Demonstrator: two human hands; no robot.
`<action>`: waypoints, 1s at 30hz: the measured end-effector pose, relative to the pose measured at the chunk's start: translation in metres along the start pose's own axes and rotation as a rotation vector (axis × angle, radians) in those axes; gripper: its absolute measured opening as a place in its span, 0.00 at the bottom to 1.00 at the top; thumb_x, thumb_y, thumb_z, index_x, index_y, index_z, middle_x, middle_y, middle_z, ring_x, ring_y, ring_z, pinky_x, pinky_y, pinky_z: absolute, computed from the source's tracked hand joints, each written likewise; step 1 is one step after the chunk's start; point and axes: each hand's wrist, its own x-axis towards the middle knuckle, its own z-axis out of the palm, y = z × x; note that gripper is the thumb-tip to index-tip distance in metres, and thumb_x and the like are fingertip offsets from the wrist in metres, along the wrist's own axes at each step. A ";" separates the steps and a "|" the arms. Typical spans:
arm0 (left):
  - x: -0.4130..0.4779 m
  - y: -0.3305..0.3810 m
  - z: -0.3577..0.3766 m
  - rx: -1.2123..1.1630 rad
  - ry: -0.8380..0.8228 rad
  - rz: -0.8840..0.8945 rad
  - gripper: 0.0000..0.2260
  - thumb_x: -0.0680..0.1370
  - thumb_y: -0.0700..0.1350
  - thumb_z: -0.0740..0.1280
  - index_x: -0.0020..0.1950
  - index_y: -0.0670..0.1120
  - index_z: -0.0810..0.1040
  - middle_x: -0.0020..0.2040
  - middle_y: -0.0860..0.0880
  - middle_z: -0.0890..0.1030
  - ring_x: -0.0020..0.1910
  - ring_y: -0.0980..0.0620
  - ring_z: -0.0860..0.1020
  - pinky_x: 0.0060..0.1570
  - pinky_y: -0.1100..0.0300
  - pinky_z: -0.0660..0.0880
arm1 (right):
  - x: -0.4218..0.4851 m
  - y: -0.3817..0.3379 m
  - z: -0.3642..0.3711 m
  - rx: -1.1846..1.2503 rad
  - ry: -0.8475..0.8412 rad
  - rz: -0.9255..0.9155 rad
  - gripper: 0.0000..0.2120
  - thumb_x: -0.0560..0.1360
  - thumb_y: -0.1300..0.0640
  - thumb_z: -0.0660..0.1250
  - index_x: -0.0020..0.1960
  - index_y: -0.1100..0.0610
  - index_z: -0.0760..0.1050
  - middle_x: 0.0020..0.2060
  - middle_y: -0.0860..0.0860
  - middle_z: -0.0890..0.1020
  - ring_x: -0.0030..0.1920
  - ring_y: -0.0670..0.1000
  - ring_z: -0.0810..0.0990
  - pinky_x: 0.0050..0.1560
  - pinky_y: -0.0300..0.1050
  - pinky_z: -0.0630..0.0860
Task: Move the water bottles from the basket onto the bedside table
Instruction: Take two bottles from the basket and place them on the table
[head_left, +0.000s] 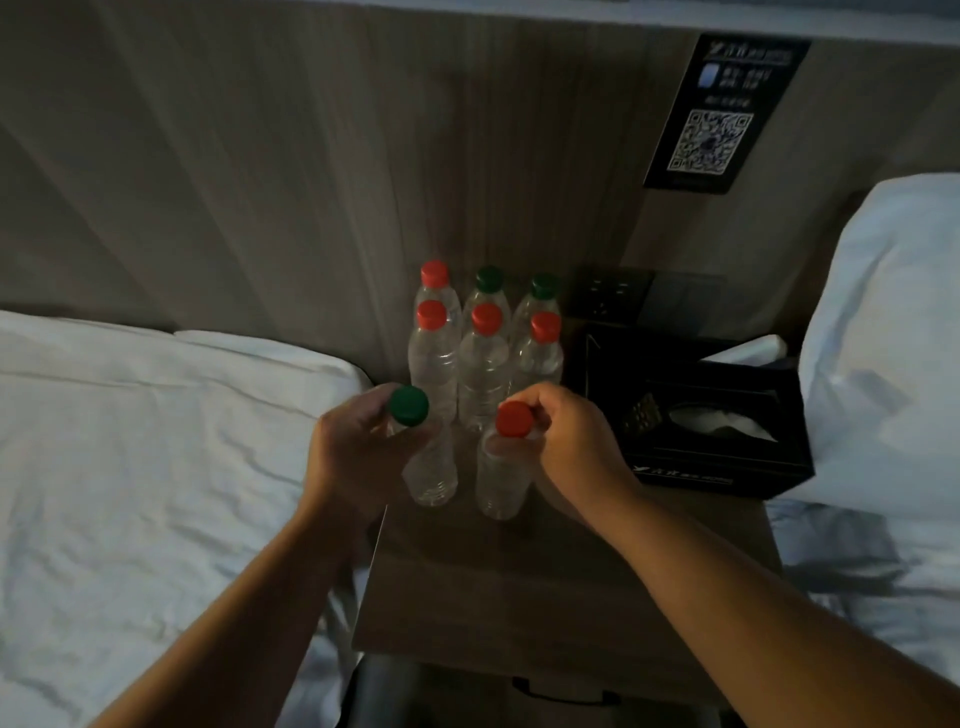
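Note:
My left hand (353, 447) grips the neck of a clear water bottle with a green cap (431, 467). My right hand (566, 447) pinches the neck of a clear bottle with a red cap (501, 483). Both bottles stand upright at the front of the group on the wooden bedside table (519, 587). Behind them stand several more clear bottles (483, 364) in two rows, some with red caps and some with green. The basket is not visible.
A black tissue box (717, 415) sits on the table to the right of the bottles. White beds flank the table, one on the left (130, 467) and one on the right (883, 364). A QR-code sign (717, 114) and wall sockets (613, 293) are on the wooden headboard wall.

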 end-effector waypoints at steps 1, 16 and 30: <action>0.003 -0.005 0.003 -0.002 -0.023 -0.002 0.08 0.66 0.46 0.76 0.42 0.48 0.82 0.37 0.46 0.82 0.35 0.44 0.79 0.37 0.48 0.77 | 0.005 0.002 0.002 -0.001 -0.005 -0.002 0.15 0.65 0.52 0.78 0.47 0.48 0.76 0.41 0.44 0.81 0.44 0.41 0.80 0.47 0.38 0.76; -0.002 -0.038 0.033 -0.047 -0.107 -0.011 0.27 0.62 0.49 0.74 0.50 0.78 0.71 0.47 0.73 0.79 0.45 0.70 0.79 0.42 0.67 0.77 | 0.000 0.070 0.039 -0.009 -0.066 0.127 0.40 0.68 0.48 0.75 0.74 0.46 0.58 0.68 0.46 0.72 0.66 0.48 0.72 0.66 0.51 0.72; 0.033 -0.092 0.041 0.128 -0.063 0.101 0.22 0.63 0.40 0.78 0.52 0.53 0.73 0.46 0.57 0.78 0.45 0.63 0.78 0.39 0.73 0.72 | 0.036 0.076 0.062 -0.035 -0.044 0.099 0.34 0.72 0.53 0.72 0.73 0.49 0.59 0.64 0.44 0.74 0.62 0.45 0.75 0.64 0.46 0.73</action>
